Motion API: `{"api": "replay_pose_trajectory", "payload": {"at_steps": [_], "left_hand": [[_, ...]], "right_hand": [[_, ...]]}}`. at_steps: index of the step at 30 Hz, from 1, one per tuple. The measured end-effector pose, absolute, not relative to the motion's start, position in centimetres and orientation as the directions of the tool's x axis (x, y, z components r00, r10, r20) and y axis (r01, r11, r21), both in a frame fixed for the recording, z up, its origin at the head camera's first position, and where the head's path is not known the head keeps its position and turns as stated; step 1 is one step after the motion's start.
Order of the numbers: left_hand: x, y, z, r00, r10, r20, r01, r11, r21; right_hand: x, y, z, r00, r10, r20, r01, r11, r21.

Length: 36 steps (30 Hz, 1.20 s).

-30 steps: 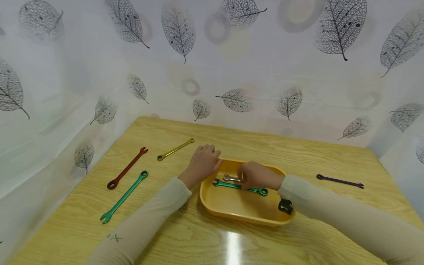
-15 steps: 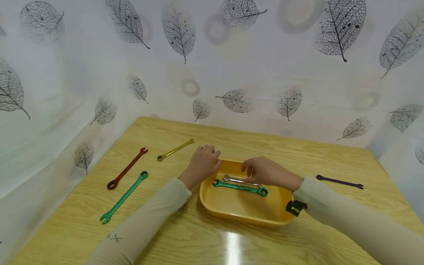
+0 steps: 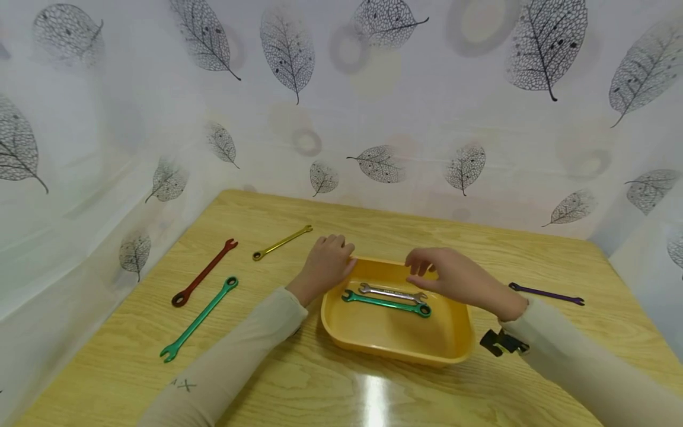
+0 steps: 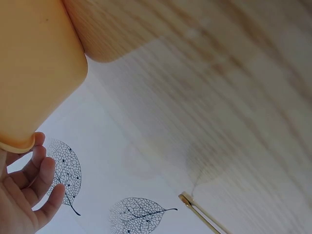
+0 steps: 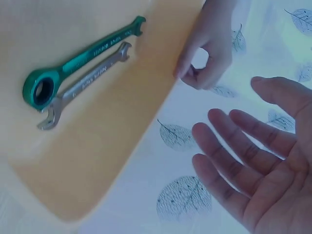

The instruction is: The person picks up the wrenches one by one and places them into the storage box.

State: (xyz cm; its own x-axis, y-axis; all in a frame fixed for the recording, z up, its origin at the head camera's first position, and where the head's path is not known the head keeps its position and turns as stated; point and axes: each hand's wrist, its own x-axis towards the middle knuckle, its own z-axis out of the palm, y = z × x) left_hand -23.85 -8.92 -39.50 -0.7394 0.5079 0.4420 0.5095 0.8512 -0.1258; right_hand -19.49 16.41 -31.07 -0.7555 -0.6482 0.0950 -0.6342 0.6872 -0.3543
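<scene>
A yellow plastic tray (image 3: 395, 350) holds a silver open-end wrench (image 3: 392, 292) and a green ratcheting wrench (image 3: 384, 302), lying side by side. My left hand (image 3: 326, 261) grips the tray's rim at its back left corner, its thumb toward the inside. In the left wrist view, that hand's fingers (image 4: 45, 170) curl at the rim. Above the tray's back right part, my right hand (image 3: 453, 279) hovers with nothing in it. The right wrist view shows its fingers (image 5: 229, 175) loosely extended and apart from both wrenches.
On the wooden table (image 3: 277, 379), a red wrench (image 3: 205, 273), another green wrench (image 3: 199, 320) and a gold wrench (image 3: 283, 242) lie left of the tray. A purple wrench (image 3: 546, 292) is at the right. A leaf-patterned cloth (image 3: 341, 118) hangs behind the table.
My right hand has let go of the silver wrench, leaving it in the tray beside the green one, and has moved up and right. My left hand has stayed on the rim.
</scene>
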Motion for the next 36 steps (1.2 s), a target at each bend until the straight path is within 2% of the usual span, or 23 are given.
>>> {"api": "replay_pose_trajectory", "payload": {"at_steps": [9,20,36], "left_hand": [[-23.8,-8.9,-39.5,-0.735,0.511,0.446,0.505,0.851,-0.145],[-23.9,-9.0,-39.6,-0.723,0.515,0.460,0.507,0.848,-0.152],[-23.7,-9.0,-39.6,-0.715,0.512,0.476,0.507,0.848,-0.152]], "right_hand": [[-18.6,18.4,-30.1,-0.762,-0.606,0.229,-0.647,0.725,-0.236],[-17.9,22.1,-29.2,-0.775,-0.533,0.340,-0.595,0.796,-0.108],[-18.5,29.5,-30.8,-0.700,-0.526,0.484,-0.598,0.801,0.005]]}}
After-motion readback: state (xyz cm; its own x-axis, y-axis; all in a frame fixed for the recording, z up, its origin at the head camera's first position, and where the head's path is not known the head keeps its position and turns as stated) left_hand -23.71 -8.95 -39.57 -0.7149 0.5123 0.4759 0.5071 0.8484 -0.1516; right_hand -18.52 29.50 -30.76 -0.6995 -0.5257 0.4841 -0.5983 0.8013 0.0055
